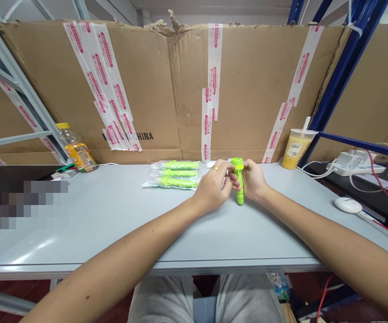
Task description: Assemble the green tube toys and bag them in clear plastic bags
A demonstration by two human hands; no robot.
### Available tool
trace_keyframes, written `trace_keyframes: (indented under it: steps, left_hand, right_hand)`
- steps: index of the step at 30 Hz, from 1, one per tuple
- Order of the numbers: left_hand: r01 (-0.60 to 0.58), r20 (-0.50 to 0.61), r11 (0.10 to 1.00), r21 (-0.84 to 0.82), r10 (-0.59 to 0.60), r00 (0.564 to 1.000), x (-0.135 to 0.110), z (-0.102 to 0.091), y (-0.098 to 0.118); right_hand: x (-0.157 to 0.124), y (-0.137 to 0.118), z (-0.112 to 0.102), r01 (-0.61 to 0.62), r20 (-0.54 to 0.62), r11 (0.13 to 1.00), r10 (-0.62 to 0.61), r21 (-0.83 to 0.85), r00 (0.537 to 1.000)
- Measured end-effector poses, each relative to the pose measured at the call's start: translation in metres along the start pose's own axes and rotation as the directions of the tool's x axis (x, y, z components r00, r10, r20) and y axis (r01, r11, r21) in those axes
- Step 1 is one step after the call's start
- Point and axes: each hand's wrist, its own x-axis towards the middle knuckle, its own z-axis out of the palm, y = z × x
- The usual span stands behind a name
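A bright green plastic tube-shaped part [239, 179] with a threaded top stands upright on the grey table [113, 224]. My right hand [253, 180] grips its body from the right. My left hand [213, 186], with a ring on one finger, pinches it near the top from the left. Just left of my hands lie three similar green parts in clear plastic bags [175, 174], stacked side by side near the table's back edge.
A taped cardboard wall [180, 89] closes off the back. A yellow-capped drink bottle [76, 150] stands at the back left, a cup with a straw [296, 148] at the back right. A white mouse [347, 205], a power strip [355, 162] and cables lie on the right.
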Motion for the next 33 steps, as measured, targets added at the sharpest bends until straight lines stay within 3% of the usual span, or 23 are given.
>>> trace_keyframes:
  steps: [16,24,27,29,33]
  left_hand:
    - [-0.049,-0.031,0.996,0.074,0.051,0.998,-0.001,0.002,0.005]
    - [-0.009,0.053,1.000,0.023,0.008,0.999,0.004,-0.003,-0.006]
    - [0.074,0.070,0.995,0.062,-0.078,0.994,0.005,-0.004,-0.020]
    - [0.121,0.053,0.988,0.100,-0.126,0.991,0.004,-0.004,-0.029]
    - [0.097,0.062,0.974,0.206,-0.112,0.992,0.010,-0.005,-0.041]
  right_hand:
    - [0.002,0.006,0.000,0.133,-0.047,0.988,-0.137,-0.074,0.989]
    - [0.002,-0.002,0.000,0.132,-0.167,0.977,-0.160,-0.167,0.973]
    - [0.005,-0.017,-0.007,0.143,-0.236,0.961,-0.199,-0.235,0.951]
    - [0.006,-0.027,-0.016,0.199,-0.268,0.926,-0.290,-0.320,0.919]
    - [0.011,-0.038,-0.036,0.246,-0.282,0.819,-0.436,-0.519,0.854]
